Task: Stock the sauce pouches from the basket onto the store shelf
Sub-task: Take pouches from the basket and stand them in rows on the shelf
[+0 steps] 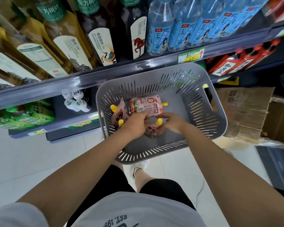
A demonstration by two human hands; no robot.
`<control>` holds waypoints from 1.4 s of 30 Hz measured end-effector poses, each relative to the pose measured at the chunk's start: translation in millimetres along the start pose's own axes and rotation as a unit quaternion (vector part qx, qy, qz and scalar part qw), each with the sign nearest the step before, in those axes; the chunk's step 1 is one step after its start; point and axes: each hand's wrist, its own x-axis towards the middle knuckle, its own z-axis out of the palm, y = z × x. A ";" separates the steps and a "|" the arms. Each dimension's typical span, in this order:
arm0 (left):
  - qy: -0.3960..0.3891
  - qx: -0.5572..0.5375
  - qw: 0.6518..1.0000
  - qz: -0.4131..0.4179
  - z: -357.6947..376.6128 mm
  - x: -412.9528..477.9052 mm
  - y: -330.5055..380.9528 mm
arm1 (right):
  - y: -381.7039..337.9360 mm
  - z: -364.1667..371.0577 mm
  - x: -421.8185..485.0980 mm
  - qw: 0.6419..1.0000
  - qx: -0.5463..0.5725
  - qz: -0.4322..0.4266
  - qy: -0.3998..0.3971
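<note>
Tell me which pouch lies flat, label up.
The far pouch, its yellow cap pointing right. The pouches by the basket's left wall lean; the pouch between left hand and right hand stands upright.

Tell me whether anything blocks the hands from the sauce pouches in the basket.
Nothing visible does. Both hands are inside the open basket: the left hand reaches the flat pouch at its edge, and the right hand is at the upright pouch beside its yellow cap.

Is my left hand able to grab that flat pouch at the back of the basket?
Likely yes: the left hand sits at the near edge of the flat pouch, nothing covers it.
</note>
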 end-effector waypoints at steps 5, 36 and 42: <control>0.139 0.124 0.980 0.070 -19.1 -31.7 5.2 | -4.7 9.7 5.6 0.999 -0.016 -0.034 -0.005; 0.136 0.065 0.988 -0.019 -33.7 -26.8 -20.5 | -14.2 9.6 -8.2 0.956 -0.020 -0.148 0.252; 0.220 -0.069 0.967 0.105 -65.8 -44.7 -1.3 | -28.8 -14.9 -28.2 0.909 0.047 -0.265 0.319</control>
